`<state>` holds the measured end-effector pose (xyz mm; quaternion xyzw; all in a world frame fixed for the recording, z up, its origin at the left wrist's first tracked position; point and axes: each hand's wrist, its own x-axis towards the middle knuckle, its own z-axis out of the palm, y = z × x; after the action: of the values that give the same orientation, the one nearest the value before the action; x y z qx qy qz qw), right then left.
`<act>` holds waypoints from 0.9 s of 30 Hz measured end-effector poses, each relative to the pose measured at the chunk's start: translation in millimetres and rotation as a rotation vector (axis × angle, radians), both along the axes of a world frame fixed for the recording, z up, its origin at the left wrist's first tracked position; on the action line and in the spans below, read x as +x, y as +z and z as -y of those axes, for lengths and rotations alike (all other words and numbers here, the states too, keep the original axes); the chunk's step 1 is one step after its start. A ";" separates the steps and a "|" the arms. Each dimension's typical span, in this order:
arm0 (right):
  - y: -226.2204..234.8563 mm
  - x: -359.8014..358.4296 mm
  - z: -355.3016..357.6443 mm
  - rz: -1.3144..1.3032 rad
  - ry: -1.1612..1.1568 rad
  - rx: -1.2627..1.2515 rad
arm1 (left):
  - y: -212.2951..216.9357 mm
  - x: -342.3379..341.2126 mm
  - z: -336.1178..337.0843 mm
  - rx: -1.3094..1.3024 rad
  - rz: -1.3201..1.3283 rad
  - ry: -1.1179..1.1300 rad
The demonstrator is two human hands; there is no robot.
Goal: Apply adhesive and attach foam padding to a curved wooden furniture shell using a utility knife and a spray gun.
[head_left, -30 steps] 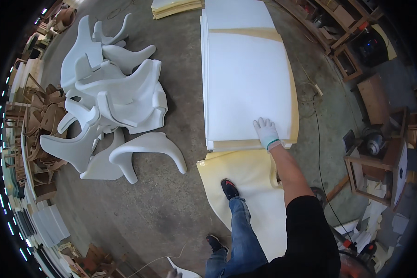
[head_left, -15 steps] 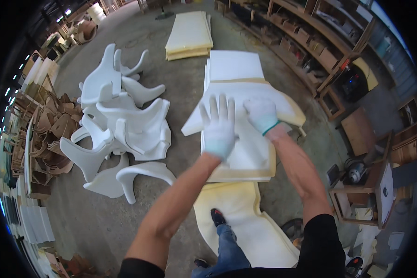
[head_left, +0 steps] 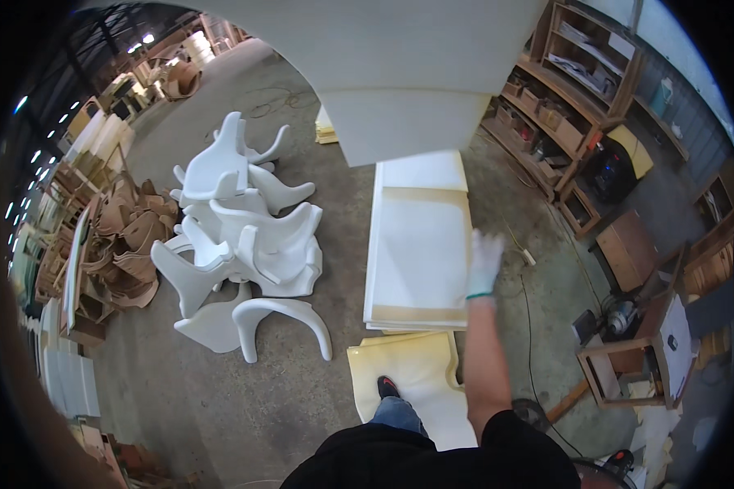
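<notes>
We have swung a white foam sheet (head_left: 400, 73) up overhead, where half a second ago both hands pressed it on the foam stack (head_left: 420, 253). Our gloved right hand (head_left: 485, 261) now hangs open beside the stack's right edge, holding nothing. Our left hand is out of view. White chair shells (head_left: 245, 244) lie heaped to the left.

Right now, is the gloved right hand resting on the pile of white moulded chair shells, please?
No, the right hand is at the right edge of the flat foam sheet stack, while the white chair shells lie apart to the left.
</notes>
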<state>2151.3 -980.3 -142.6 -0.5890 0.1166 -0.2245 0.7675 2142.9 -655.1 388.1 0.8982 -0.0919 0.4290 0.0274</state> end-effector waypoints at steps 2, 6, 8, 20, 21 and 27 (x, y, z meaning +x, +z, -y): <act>-78.6 2.9 -25.3 -0.339 0.121 0.040 | 8.2 -27.0 -26.2 -0.026 0.011 0.060; -99.7 -15.7 -161.4 -0.490 0.423 0.218 | 0.0 -115.0 -107.8 -0.078 -0.026 0.309; -102.0 -24.1 -225.0 -0.504 0.638 0.184 | -5.0 -172.1 -146.6 -0.119 -0.029 0.445; -80.6 -114.4 -468.9 0.666 0.639 -1.328 | -93.6 -803.6 -191.0 -0.480 0.261 1.476; -90.1 -123.7 -474.0 0.574 0.676 -1.413 | -115.1 -868.0 -170.9 -0.530 0.291 1.561; -107.0 -267.8 -462.6 0.773 0.561 -1.519 | -208.0 -1164.2 81.5 -0.779 0.399 2.235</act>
<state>1883.5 -517.7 -249.6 -0.8281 -0.4782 -0.2280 0.1833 978.8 -736.6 180.2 0.3303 0.8718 0.3462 -0.1050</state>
